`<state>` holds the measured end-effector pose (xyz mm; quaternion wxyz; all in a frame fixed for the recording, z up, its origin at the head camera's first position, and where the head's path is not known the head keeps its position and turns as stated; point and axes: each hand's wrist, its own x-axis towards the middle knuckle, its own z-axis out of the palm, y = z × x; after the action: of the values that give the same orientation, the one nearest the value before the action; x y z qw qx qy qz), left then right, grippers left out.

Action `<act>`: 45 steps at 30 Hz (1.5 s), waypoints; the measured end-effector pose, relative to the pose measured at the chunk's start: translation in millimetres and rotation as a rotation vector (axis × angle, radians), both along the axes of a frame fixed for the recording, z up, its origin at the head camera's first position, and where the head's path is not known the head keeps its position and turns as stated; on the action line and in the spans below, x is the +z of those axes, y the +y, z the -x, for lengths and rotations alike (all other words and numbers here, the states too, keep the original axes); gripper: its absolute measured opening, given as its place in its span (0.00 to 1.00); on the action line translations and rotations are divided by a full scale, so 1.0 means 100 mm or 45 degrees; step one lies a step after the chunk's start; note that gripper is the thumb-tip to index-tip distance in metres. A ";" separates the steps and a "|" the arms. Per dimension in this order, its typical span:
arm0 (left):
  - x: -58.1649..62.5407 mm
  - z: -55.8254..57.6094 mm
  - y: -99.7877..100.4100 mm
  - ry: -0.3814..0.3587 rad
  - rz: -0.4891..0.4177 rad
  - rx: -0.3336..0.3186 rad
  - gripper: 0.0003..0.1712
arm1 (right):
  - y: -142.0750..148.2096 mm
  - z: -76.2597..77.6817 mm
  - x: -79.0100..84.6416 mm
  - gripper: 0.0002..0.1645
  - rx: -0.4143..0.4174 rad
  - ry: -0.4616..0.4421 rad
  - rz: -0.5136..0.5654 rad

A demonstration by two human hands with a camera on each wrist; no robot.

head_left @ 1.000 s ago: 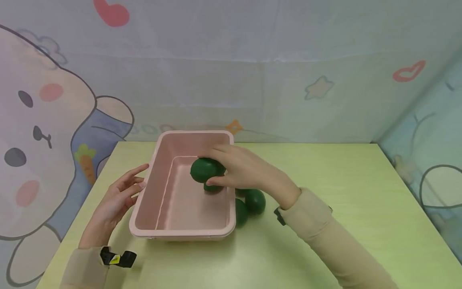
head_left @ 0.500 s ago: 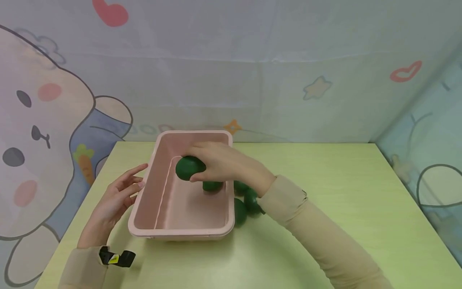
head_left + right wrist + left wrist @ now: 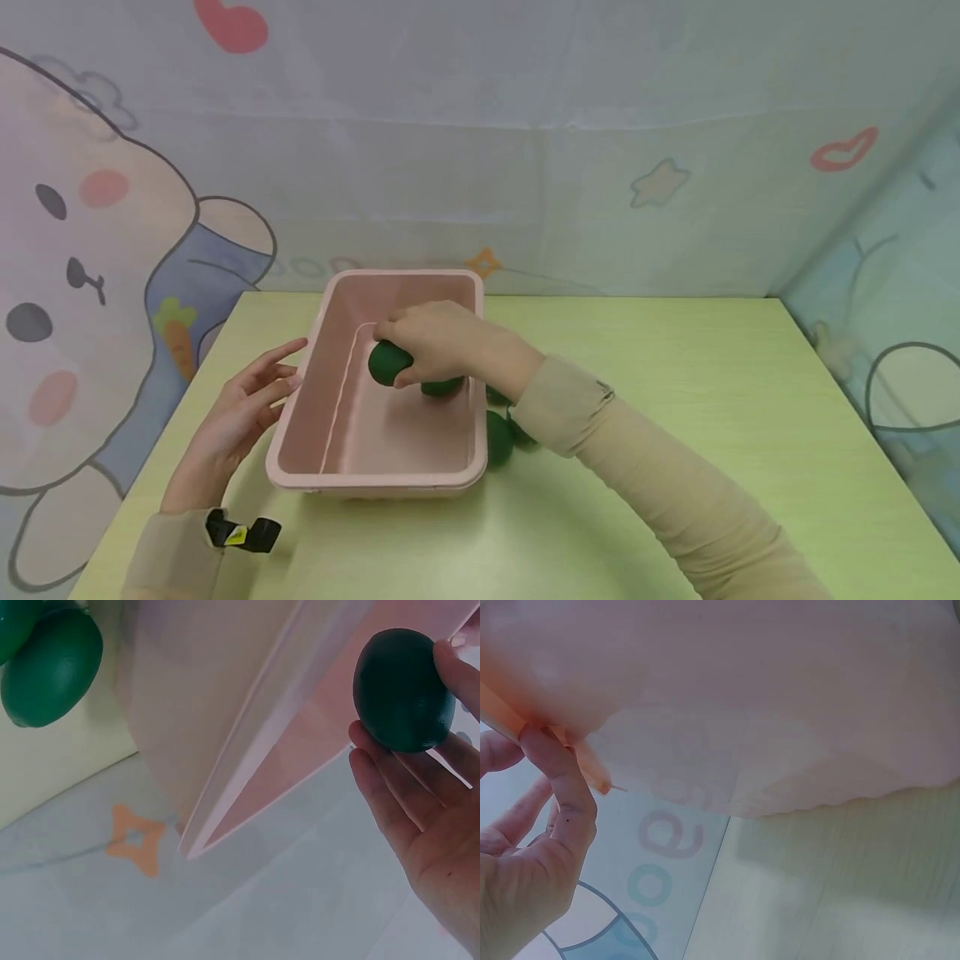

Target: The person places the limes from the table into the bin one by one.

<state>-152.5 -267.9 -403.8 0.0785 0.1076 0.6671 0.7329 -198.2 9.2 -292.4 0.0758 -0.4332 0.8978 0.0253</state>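
In the head view my right hand (image 3: 438,337) reaches over the pink bin (image 3: 375,482) and holds a dark green egg-shaped fruit (image 3: 389,363) inside it. The right wrist view shows this fruit (image 3: 403,690) between thumb and fingers. Partly hidden below the hand, a second green fruit (image 3: 441,387) lies in the bin near its right wall. My left hand (image 3: 243,408) is at the bin's left side, fingertips touching the rim. In the left wrist view bent fingers (image 3: 566,787) meet the underside of that rim.
Several more green fruits (image 3: 498,440) lie on the pale yellow-green table (image 3: 675,375) against the bin's right side, partly covered by the right forearm. Behind the table hangs a printed cloth (image 3: 450,167) with a cartoon bear.
My right hand has carried the green fruit leftward over the bin, then slightly lower into it. The left hand and the bin stay where they were.
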 end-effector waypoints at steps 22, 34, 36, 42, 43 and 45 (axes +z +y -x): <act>-0.02 0.02 -0.01 0.032 -0.012 -0.028 0.29 | 0.03 -0.04 -0.06 0.33 -0.037 -0.025 -0.046; -0.02 0.00 -0.01 0.012 -0.034 -0.021 0.29 | 0.18 -0.09 -0.06 0.29 -0.049 -0.022 0.082; -0.02 0.00 0.00 0.007 -0.031 -0.019 0.29 | 0.24 -0.10 -0.07 0.28 -0.058 -0.011 0.122; -0.03 0.00 0.01 0.018 -0.033 -0.022 0.29 | 0.45 -0.12 -0.11 0.24 -0.045 0.056 0.276; -0.03 0.00 0.01 0.020 -0.032 -0.024 0.29 | 0.48 -0.13 -0.13 0.24 -0.042 0.069 0.300; -0.04 0.00 0.02 0.019 -0.027 -0.022 0.29 | 0.55 -0.15 -0.14 0.23 -0.034 0.089 0.350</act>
<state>-152.3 -266.3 -407.3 0.0786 0.1196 0.6591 0.7383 -183.1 64.4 -306.7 -0.0153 -0.4262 0.9006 -0.0838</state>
